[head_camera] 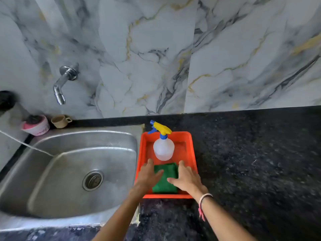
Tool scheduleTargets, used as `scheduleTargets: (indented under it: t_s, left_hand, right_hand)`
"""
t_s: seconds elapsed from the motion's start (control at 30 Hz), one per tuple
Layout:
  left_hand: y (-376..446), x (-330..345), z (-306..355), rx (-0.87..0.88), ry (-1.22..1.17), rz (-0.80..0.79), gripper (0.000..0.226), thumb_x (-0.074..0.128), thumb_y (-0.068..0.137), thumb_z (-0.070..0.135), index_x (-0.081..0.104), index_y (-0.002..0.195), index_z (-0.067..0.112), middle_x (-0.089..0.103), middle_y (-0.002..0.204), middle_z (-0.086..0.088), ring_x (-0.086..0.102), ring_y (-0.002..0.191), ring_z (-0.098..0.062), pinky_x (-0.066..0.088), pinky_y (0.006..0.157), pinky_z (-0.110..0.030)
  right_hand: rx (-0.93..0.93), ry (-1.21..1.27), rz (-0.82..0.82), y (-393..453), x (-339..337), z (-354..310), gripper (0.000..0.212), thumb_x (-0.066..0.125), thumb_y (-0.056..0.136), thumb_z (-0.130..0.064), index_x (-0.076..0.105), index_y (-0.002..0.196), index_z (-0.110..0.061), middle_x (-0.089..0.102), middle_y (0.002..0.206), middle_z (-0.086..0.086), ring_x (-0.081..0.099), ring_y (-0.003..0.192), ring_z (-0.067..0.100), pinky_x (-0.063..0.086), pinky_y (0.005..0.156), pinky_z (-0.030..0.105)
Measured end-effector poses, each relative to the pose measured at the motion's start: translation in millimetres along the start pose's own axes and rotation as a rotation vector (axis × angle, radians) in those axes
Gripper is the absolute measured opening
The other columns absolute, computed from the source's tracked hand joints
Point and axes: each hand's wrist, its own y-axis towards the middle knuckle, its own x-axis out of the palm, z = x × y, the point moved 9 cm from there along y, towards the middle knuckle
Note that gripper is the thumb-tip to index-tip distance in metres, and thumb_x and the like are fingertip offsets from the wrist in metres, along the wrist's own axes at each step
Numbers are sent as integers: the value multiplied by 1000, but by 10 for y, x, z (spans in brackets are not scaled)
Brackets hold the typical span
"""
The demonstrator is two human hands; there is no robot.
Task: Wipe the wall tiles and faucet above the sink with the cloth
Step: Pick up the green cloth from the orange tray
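A folded green cloth [165, 178] lies at the near end of an orange tray [192, 150] on the counter right of the sink. My left hand [149, 174] rests on the cloth's left edge and my right hand [185, 178] on its right edge, fingers spread flat, neither hand gripping it. A clear spray bottle [163, 145] with a yellow and blue trigger stands upright in the tray's far half. The chrome faucet [62, 84] juts from the marble-patterned wall tiles [147, 58] above the steel sink [69, 171].
A beige cup [60, 121] and a pink-rimmed tub [35, 125] stand at the sink's back left corner. A thin white cord [26, 144] runs across the sink's left rim. Black speckled counter [251, 162] stretches to the right of the tray.
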Motion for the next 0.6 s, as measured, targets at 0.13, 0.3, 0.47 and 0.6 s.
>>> scheduleTargets:
  t_s: [0.13,0.3,0.47,0.6]
  left_hand:
    - [54,215,-174,-120,-129,17,65,72,96,24,37,147,5,53,141,-19,57,128,-37,48,106,-41]
    - [105,196,-321,-104,-492,-16,35,79,91,13,70,122,0,74,118,-15,73,108,-27,61,96,-39]
    - [-29,-576,-331,130,-874,-9,7,70,99,13,75,101,9,79,85,2,73,76,-9,57,60,-14]
    - [-50,-1535,-406,286,-943,80,14,70,98,17,77,107,8,81,90,-1,74,79,-11,59,64,-20]
  right_hand:
    - [52,159,-24,77,224,-8,90,85,78,-40,36,146,-8,62,137,17,63,125,38,55,94,44]
    - [139,598,-29,150,318,129,68,94,69,-14,57,124,2,65,109,6,65,114,32,49,86,29]
    - [11,1248,-125,-33,100,-524,39,83,77,-1,74,115,4,82,103,18,77,101,38,65,76,36]
    - [-144,1701,-229,-142,-162,-1644,45,75,78,-2,71,123,-1,77,118,24,75,106,39,65,82,46]
